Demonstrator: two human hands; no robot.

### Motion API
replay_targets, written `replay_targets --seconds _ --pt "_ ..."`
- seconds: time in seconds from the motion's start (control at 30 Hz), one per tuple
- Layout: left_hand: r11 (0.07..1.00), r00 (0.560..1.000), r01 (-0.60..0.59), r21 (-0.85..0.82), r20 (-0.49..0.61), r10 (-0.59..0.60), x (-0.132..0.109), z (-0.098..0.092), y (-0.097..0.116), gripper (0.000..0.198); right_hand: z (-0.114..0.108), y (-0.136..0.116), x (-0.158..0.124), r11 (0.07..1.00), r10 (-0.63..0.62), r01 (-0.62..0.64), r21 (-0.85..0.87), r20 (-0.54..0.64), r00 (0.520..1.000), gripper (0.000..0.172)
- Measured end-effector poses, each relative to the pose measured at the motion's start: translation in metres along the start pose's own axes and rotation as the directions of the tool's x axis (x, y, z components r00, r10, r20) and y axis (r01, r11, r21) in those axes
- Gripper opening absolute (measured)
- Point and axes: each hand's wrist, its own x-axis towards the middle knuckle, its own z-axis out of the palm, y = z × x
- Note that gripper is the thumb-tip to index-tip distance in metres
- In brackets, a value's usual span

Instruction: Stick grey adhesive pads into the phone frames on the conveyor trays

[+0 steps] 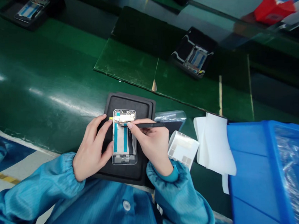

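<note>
An opened smartphone [120, 140] lies upright in the black tray [147, 107], its circuit board at the top and blue strips down the middle. My left hand [94, 146] rests along the phone's left edge, fingers spread, touching the frame. Between the thumb and fingers of my right hand [153, 140] are black tweezers [150, 125]. Their tip points left, over the phone just below the circuit board. Whether the tip touches anything is too small to tell. A small yellow tab [111, 118] shows by the phone's upper left edge.
Right of the tray are clear film [171, 116], a sheet with grey squares [184, 147] and white paper [215, 145]. A blue bin [252, 164] holding clear plastic stands at far right. Other phones sit in black trays [193, 37] at the back. A red object [273, 11] is at upper right.
</note>
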Motion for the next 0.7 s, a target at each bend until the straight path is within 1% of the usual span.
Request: replay_targets --seconds 0.23,0.7 --pt "1.0 1.0 0.001 0.01 -0.003 -0.001 0.001 -0.001 0.0007 0.059 -0.0005 0.0045 0.0008 1.0 -0.004 0.004 -0.014 0.013 1.0 0.014" --pt "1.0 1.0 -0.005 0.011 0.007 0.005 0.0015 -0.0014 0.0008 0.059 0.0 0.0034 0.001 1.0 -0.006 0.006 -0.025 0.005 1.0 0.014"
